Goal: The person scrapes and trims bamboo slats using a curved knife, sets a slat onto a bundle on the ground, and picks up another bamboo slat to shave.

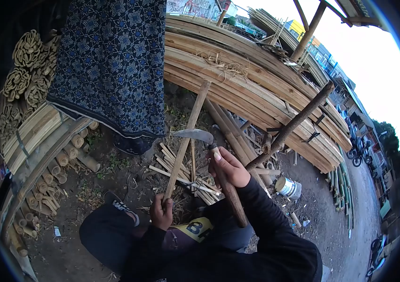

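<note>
My left hand (161,212) is closed round the lower end of a long flat bamboo strip (186,137), which slants up and to the right. My right hand (229,168) grips the wooden handle (232,199) of a sickle. Its curved blade (194,135) points left and crosses the strip near the middle; whether it touches the strip I cannot tell. Below the blade, split bamboo pieces (174,165) lie scattered on the ground between my hands and the stacked timber.
Long planks (242,89) are stacked ahead, with a slanting wooden pole (289,128) at right. A blue patterned cloth (115,61) hangs at left beside bamboo poles (62,160) and bundled strips (17,82). A white bucket (288,187) lies on the ground to the right.
</note>
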`<state>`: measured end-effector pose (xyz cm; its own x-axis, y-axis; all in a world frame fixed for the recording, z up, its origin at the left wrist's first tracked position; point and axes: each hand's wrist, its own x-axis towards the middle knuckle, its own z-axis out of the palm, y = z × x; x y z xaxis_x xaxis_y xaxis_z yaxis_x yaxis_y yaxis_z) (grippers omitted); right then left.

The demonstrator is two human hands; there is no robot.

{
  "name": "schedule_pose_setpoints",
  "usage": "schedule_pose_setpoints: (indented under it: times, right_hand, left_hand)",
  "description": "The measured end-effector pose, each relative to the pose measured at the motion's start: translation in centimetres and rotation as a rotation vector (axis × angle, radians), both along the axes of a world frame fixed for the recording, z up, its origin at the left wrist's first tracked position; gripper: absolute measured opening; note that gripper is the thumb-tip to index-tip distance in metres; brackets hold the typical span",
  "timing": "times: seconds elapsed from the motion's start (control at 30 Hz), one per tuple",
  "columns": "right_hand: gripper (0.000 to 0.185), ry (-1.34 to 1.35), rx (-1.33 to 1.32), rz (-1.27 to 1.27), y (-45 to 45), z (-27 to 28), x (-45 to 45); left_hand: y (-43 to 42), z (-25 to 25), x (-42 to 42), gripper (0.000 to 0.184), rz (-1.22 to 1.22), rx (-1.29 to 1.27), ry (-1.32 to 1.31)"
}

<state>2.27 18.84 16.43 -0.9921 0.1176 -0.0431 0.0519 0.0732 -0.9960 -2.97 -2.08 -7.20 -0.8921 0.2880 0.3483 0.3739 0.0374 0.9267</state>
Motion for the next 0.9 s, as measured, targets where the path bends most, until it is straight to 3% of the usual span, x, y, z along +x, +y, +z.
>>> schedule_pose_setpoints:
  times: [0.13, 0.2, 0.33, 0.4, 0.63, 0.73, 0.9]
  right_hand:
    - [0.032, 0.007, -0.036, 0.015, 0.0, 0.2, 0.1]
    - [0.032, 0.030, -0.019, 0.006, 0.4, -0.1, 0.0]
    - [0.028, 0.067, 0.019, -0.010, 1.1, -0.1, -0.1]
    - [0.027, 0.043, 0.002, -0.020, 0.7, 0.5, 0.2]
    - [0.024, 0.031, 0.038, -0.019, 0.7, 1.0, 0.4]
    - [0.030, -0.004, 0.062, -0.002, 0.6, 1.4, 0.7]
    - [0.028, -0.017, 0.042, 0.026, 0.3, 0.7, 0.9]
  left_hand:
    - [0.2, 0.1, 0.1, 0.026, -0.015, -0.008, -0.040]
    - [0.1, 2.4, 0.5, 0.025, 0.072, -0.079, 0.029]
    - [-0.1, 1.6, 0.1, 0.025, 0.075, -0.110, 0.100]
    - [-0.3, 1.7, 0.2, 0.027, -0.010, -0.119, -0.080]
    - [0.3, 2.9, 0.3, 0.028, -0.020, -0.098, -0.090]
    - [0.5, 1.9, -0.4, 0.031, -0.028, 0.090, -0.124]
    - [-0.2, 1.2, -1.0, 0.032, -0.119, 0.130, -0.340]
